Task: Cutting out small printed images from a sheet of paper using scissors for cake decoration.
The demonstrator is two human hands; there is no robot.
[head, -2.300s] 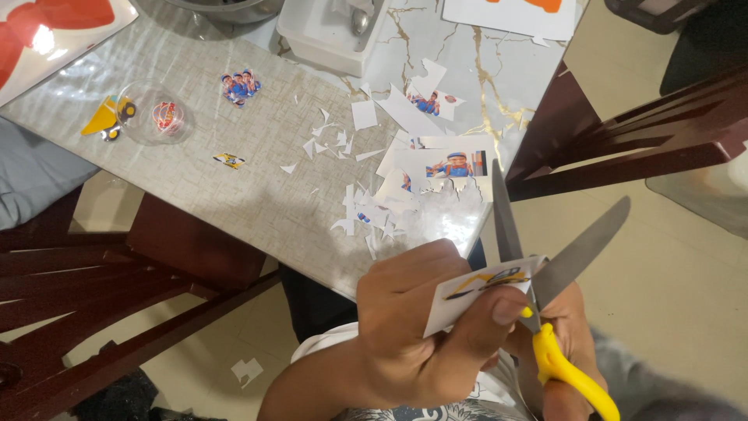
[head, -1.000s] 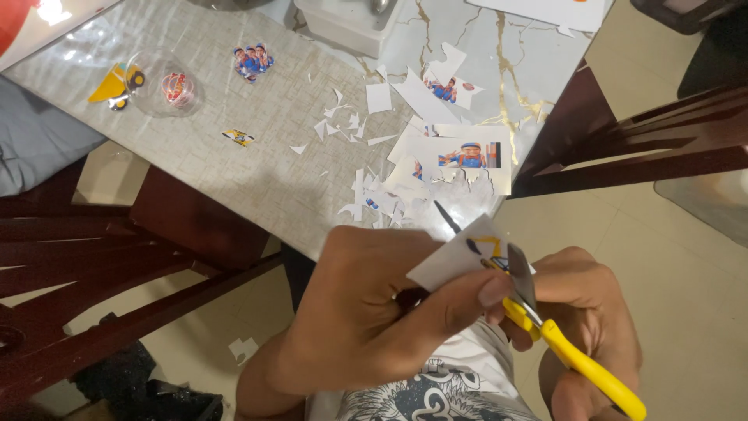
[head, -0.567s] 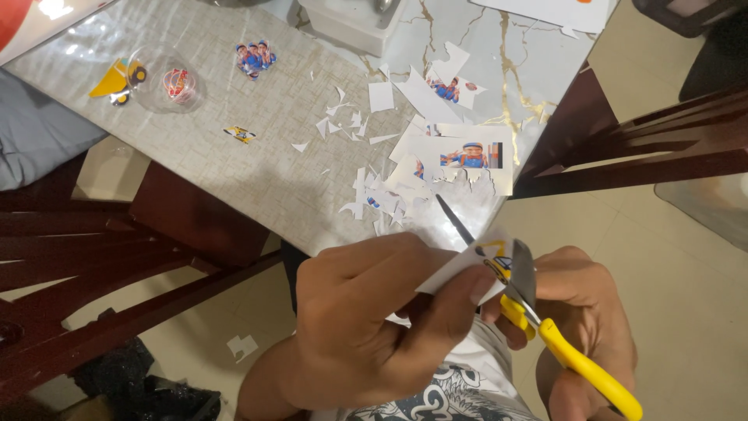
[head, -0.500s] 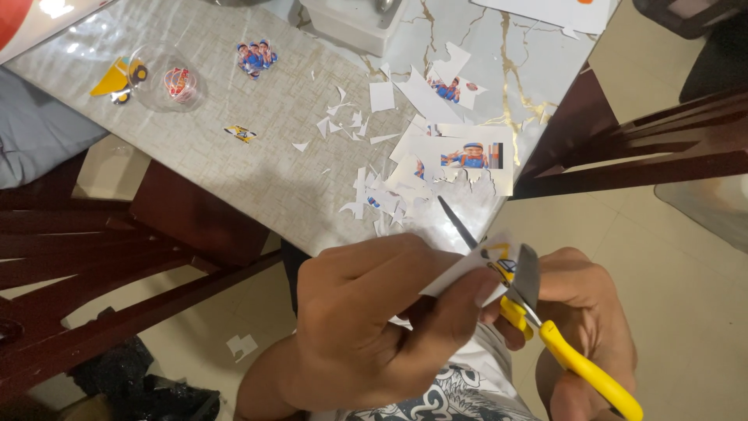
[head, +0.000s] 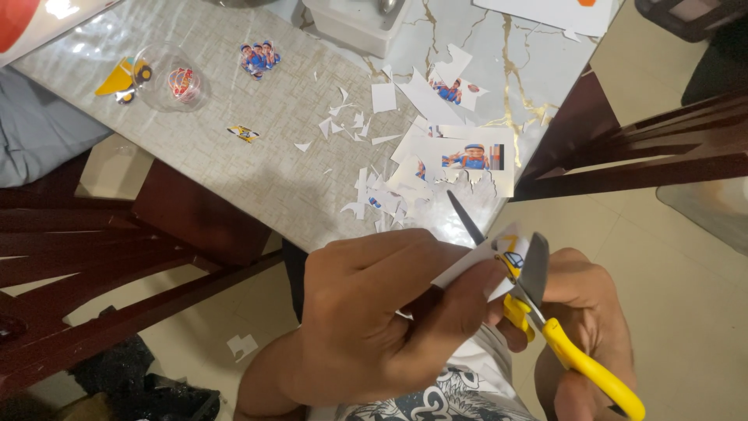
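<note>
A small white paper cutout [head: 499, 257] with a yellow-and-blue printed figure sits pinched at its lower edge, tilted, between the open blades of yellow-handled scissors [head: 538, 312].

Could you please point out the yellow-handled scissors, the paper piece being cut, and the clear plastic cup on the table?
Yellow-handled scissors [head: 573, 359]: head view, on the yellow handle.
Paper piece [head: 475, 265]: head view, on its white part beside the left thumb.
Clear plastic cup [head: 167, 78]: head view, on its see-through wall.

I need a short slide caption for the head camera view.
Left hand holds a small printed paper piece while the right hand cuts it with yellow-handled scissors beside a scrap-strewn table.
</note>
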